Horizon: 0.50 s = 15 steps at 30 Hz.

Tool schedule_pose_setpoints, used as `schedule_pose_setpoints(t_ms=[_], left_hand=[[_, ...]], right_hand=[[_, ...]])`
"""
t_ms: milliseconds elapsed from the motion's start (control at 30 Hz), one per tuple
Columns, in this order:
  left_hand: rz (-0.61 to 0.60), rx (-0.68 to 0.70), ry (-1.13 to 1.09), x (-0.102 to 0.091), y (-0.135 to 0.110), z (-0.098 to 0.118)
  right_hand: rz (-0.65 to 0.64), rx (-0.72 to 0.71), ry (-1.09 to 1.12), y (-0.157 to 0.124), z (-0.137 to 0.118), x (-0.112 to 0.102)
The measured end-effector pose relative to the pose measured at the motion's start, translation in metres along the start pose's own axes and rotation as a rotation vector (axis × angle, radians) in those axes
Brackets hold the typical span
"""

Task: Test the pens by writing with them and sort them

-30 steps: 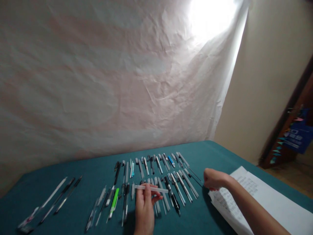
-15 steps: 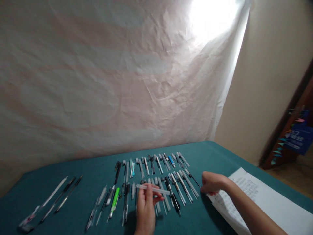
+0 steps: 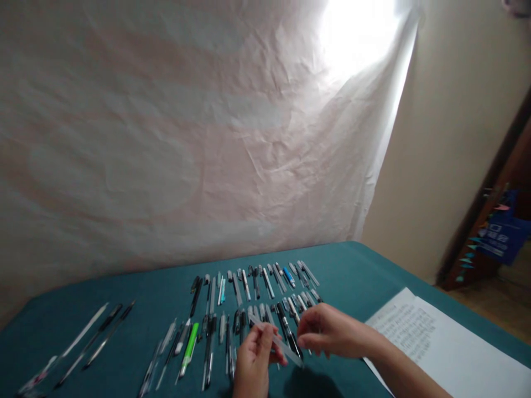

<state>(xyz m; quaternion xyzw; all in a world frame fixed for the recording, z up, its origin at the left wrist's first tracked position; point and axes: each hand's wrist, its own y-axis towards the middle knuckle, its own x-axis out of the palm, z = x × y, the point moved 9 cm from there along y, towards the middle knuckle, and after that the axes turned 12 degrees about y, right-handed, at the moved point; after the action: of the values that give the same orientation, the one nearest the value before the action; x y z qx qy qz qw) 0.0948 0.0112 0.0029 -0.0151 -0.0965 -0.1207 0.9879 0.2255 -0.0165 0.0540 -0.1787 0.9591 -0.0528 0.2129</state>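
Note:
Between thumb and fingers of my left hand (image 3: 254, 359) is a clear, frosted pen barrel (image 3: 287, 350), slanting down to the right above the pens. My right hand (image 3: 332, 333) hovers close to the barrel's lower right end, its fingers curled into a pinch. Whatever lies in that pinch is too small or hidden to make out. Under and behind both hands, rows of taken-apart pens lie on the cloth, with a black pen (image 3: 286, 326) partly showing between the hands. Some parts of the front row are covered by my hands.
A bright green pen (image 3: 189, 350) lies left of my left hand. Farther left are several long thin pens or refills (image 3: 110, 334). A back row includes a blue pen (image 3: 289, 277). Written paper sheets (image 3: 452, 342) lie at the right on the dark green tablecloth (image 3: 157, 293).
My right hand has moved left from beside the paper to the barrel's end. The barrel in my left hand has tilted, its right end now lower. The view has shifted slightly.

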Motion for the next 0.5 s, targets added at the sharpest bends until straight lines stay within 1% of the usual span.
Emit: schedule_pose_setpoints(t_ms=[67,133,200,233,300,367,400,433,500], left_hand=[[-0.012,-0.006,-0.008,0.002,-0.002,0.000],[-0.016,-0.016,-0.003,0.002,-0.001,-0.002],[-0.023,-0.035,0.013,0.003,0.000,-0.003],[-0.008,-0.033,0.019,0.002,0.002,-0.002],[0.081,0.007,0.028,-0.003,0.002,0.010],[0.215,0.088,0.038,-0.012,-0.004,0.032],[0.261,0.130,0.044,-0.015,-0.009,0.045],[0.277,0.176,0.051,-0.017,-0.016,0.059],[0.285,0.304,0.032,-0.022,-0.035,0.086]], right_hand=[[0.007,-0.049,0.008,0.003,-0.005,0.020],[0.030,-0.067,0.014,0.006,-0.003,0.031],[0.018,-0.042,0.056,0.009,0.002,0.033],[0.010,-0.021,0.077,0.009,0.005,0.030],[0.038,0.012,0.081,0.009,0.010,0.010],[0.137,0.040,0.001,0.006,0.018,-0.023],[0.195,0.071,-0.068,0.004,0.025,-0.042],[0.250,0.123,-0.149,0.002,0.035,-0.060],[0.356,0.297,-0.326,-0.004,0.063,-0.094]])
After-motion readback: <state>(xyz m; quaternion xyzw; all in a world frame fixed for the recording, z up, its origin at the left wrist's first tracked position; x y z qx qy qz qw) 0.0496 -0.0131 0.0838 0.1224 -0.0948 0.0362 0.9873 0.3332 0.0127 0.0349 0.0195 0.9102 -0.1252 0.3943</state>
